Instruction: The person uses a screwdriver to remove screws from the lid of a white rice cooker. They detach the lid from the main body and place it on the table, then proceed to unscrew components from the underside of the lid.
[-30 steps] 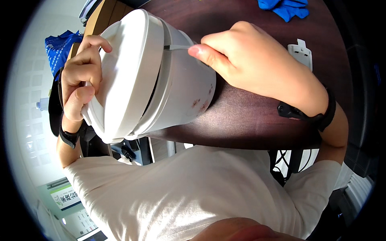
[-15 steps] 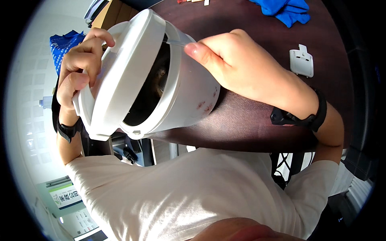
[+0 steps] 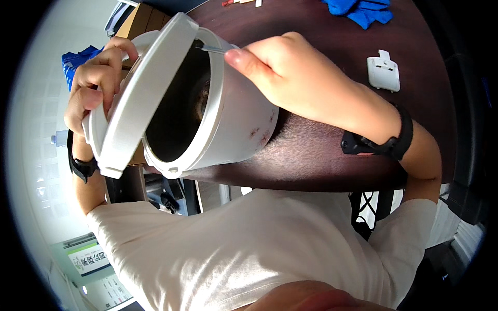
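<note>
A white electric water pot [image 3: 238,119] with a small flower print lies tilted on the table, its dark round mouth facing left. Its thick white lid [image 3: 150,88] stands away from the mouth, leaving a wide gap. Curled around the lid's outer edge at far left is my left hand [image 3: 98,85]. My right hand [image 3: 277,67] is closed on a thin metal tool [image 3: 211,49], whose tip reaches into the gap at the upper rim. The tool's handle is hidden in my fingers. A rusty-looking patch shows inside the dark interior.
On the dark brown table [image 3: 311,155] lies a small white plastic part with a tab [image 3: 384,73], right of my hand. A blue cloth [image 3: 360,11] lies at the far edge. A cardboard box [image 3: 145,20] and a blue patterned bag [image 3: 75,62] stand at the left.
My left hand has drawn the lid further left, and the gap to the pot has widened. My right hand has shifted slightly left, and more of the metal tool shows.
</note>
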Available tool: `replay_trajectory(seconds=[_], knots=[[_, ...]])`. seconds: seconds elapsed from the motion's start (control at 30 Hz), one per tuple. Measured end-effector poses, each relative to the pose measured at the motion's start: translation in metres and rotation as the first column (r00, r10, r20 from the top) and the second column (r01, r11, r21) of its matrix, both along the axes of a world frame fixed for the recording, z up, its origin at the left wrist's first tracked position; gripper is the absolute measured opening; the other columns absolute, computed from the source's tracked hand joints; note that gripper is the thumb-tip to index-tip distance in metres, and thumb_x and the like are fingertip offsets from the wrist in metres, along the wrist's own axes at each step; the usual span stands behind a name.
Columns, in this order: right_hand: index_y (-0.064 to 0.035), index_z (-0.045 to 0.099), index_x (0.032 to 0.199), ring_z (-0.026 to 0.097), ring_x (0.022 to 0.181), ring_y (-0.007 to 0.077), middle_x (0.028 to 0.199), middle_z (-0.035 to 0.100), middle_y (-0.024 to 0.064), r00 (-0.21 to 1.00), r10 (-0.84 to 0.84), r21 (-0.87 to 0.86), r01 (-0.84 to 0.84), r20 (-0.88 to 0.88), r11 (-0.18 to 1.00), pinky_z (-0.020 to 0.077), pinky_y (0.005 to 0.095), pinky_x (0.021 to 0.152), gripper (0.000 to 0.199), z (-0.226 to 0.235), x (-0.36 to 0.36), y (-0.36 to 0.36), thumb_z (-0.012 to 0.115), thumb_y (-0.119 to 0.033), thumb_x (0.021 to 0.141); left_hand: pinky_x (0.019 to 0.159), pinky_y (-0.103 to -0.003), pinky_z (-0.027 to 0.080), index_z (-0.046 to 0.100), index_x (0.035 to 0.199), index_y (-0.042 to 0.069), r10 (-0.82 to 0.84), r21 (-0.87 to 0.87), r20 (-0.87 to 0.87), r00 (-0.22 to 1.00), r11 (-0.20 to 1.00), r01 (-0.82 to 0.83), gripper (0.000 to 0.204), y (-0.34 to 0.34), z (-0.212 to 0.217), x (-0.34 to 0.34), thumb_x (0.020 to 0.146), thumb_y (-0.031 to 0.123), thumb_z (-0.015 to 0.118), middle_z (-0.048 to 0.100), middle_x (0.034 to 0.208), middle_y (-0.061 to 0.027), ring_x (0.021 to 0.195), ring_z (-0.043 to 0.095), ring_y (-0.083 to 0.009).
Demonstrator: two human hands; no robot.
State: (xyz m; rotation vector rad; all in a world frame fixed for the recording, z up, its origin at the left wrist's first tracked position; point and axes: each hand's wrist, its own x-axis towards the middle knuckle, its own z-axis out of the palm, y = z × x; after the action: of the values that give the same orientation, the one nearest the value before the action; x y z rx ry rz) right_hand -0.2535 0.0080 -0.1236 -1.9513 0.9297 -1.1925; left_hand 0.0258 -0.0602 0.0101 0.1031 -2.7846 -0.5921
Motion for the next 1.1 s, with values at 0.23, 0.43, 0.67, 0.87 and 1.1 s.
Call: replay_trajectory(seconds=[0.23,0.43,0.67,0.87,1.1], knots=[[0.0066,0.049,0.066,0.029,0.044,0.0198,0.051,0.033,0.0178,0.994,-0.016,-0.025,0.019,0.106,0.999,0.0318,0.0348,0.042,0.050,0.007,0.012,-0.003,0.048,-0.031,0.098,0.083,-0.052,0.039,0.054,0.075,0.020,-0.176,0.129,0.107,0.979,0.978,0.162,0.035,-0.016,0.024,-0.001,0.067,0.040,0.081,0.054,0.066,0.0007,0.068,0.052,-0.0163],[0.0058,0.057,0.067,0.050,0.050,0.0332,0.054,0.049,0.0222,0.997,-0.047,0.017,0.046,0.062,0.999,0.0421,0.0405,0.048,0.049,0.016,0.013,-0.003,0.047,-0.030,0.098,0.076,-0.049,0.039,0.054,0.085,0.015,-0.243,0.069,0.116,0.963,0.969,0.236,0.037,-0.023,0.028,-0.001,0.069,0.037,0.081,0.054,0.074,-0.0032,0.074,0.055,-0.0234],[0.0064,0.054,0.067,0.037,0.042,0.0205,0.048,0.040,0.0175,0.991,-0.053,-0.027,0.057,0.124,0.998,0.0366,0.0342,0.044,0.051,0.016,0.017,-0.005,0.047,-0.034,0.098,0.070,-0.047,0.038,0.054,0.092,0.013,-0.238,0.069,0.108,0.965,0.970,0.231,0.039,-0.017,0.033,-0.006,0.071,0.033,0.081,0.052,0.071,-0.0057,0.071,0.056,-0.0250],[0.0042,0.061,0.064,0.059,0.052,0.0379,0.054,0.054,0.0228,0.994,-0.076,-0.042,0.080,0.074,0.996,0.0464,0.0424,0.051,0.051,0.016,0.009,-0.007,0.046,-0.031,0.098,0.070,-0.046,0.039,0.053,0.087,0.014,-0.204,0.016,0.121,0.972,0.979,0.204,0.033,-0.016,0.034,-0.011,0.074,0.027,0.080,0.051,0.069,-0.0052,0.069,0.055,-0.0225],[0.0041,0.060,0.061,0.057,0.047,0.0351,0.051,0.053,0.0219,0.994,-0.069,-0.010,0.070,0.090,0.998,0.0452,0.0407,0.048,0.052,0.014,0.013,-0.009,0.046,-0.030,0.098,0.070,-0.046,0.040,0.053,0.084,0.014,-0.147,0.021,0.073,0.986,0.989,0.146,0.028,-0.010,0.030,-0.009,0.076,0.026,0.077,0.052,0.069,-0.0041,0.066,0.053,-0.0225]])
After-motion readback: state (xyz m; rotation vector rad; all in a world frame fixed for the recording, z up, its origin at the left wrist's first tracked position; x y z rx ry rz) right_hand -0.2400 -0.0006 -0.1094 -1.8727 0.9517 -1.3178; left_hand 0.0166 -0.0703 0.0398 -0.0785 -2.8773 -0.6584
